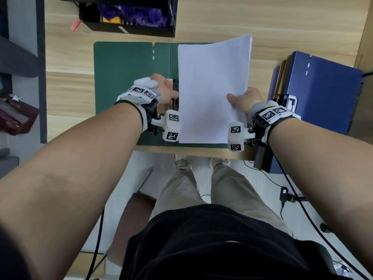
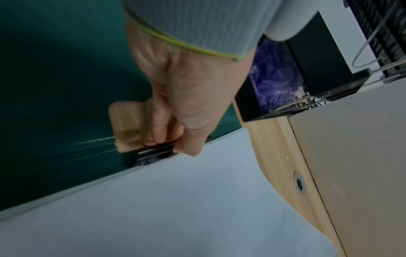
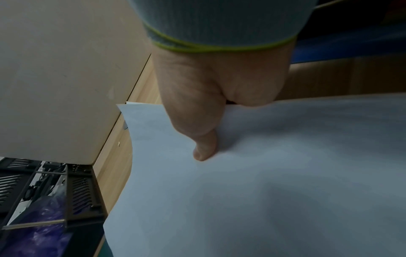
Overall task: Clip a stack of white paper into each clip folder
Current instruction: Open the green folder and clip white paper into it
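1. Nearest, at the front edge of the light wooden table, the open dark green clip folder lies flat, its near edge close to the table's edge
2. The stack of white paper rests on the folder's right half; its left edge runs along the black metal clip at the folder's spine, and its far right corner lifts and fans a little past the folder
3. The left hand sits at the spine, fingers curled on the clip's lever and thumb reaching down to the paper's edge; in the left wrist view a tan patch shows through a cut-out in the green cover just beside the fingers
4. The right hand pinches the right edge of the paper, thumb flat on the top sheet while the other fingers go under the stack, out of sight
5. Just right of that hand a pile of folders stands on the table, a dark blue clip folder on top, brown ones showing beneath it
6. Farther back, a black desk organiser tray holds crumpled purple plastic, with a small pink strip at its left corner
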A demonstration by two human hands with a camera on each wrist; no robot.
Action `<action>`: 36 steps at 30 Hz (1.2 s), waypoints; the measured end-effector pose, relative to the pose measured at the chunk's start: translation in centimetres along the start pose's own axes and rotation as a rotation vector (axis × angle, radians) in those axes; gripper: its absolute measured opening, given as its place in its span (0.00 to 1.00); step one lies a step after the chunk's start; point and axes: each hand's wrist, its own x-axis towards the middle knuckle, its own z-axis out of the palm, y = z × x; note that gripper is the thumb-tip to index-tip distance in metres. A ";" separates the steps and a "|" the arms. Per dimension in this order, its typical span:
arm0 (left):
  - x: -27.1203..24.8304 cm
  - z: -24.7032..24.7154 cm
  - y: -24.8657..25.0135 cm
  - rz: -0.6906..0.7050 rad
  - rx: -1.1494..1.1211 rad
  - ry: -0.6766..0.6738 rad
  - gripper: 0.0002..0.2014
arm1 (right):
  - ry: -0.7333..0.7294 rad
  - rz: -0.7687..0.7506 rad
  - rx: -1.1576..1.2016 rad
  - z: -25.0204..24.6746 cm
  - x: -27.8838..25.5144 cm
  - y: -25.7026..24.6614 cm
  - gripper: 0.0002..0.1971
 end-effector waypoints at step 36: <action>-0.9 1.0 2.0 0.070 0.379 0.139 0.23 | 0.270 -0.002 -0.515 -2.2 0.4 -1.6 0.27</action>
